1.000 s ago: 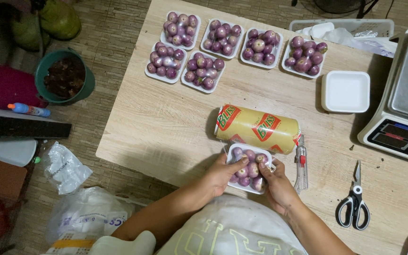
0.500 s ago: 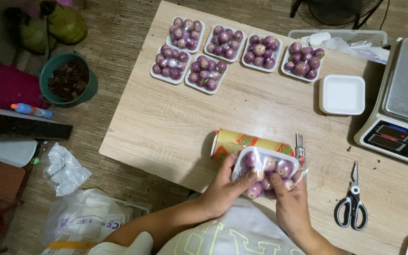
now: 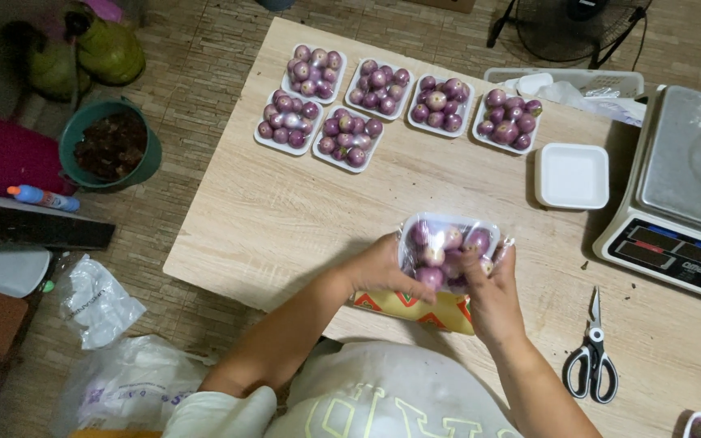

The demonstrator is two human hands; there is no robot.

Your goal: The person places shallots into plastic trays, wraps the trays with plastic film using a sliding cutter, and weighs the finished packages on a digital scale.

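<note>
Tray of purple onions (image 3: 446, 251), white, wrapped in clear film, lifted off the table and tilted toward the camera, clamped between both hands. Left hand (image 3: 383, 268): fingers curled shut around the tray's left edge, thumb across the film, forearm angled up from lower left. Right hand (image 3: 492, 296): fingers closed on the tray's right edge, fingertips pressed into the film over the onions, wrist bent, forearm rising from lower right. Roll of cling film (image 3: 415, 307), yellow box with red and green pattern, lying on the table directly beneath the fingers, largely hidden by hands and tray. Scissors (image 3: 591, 361), black-handled, to the right of the right wrist, well apart. Empty white tray (image 3: 572, 175), beyond the right fingertips, near. Digital scale (image 3: 679, 191), further right of that. Five filled trays (image 3: 350, 138), unwrapped, in a cluster well beyond the fingers at the far table edge. Wooden table (image 3: 269, 219), light-coloured. Green bucket (image 3: 111, 146), on the floor far left of the left hand.
</note>
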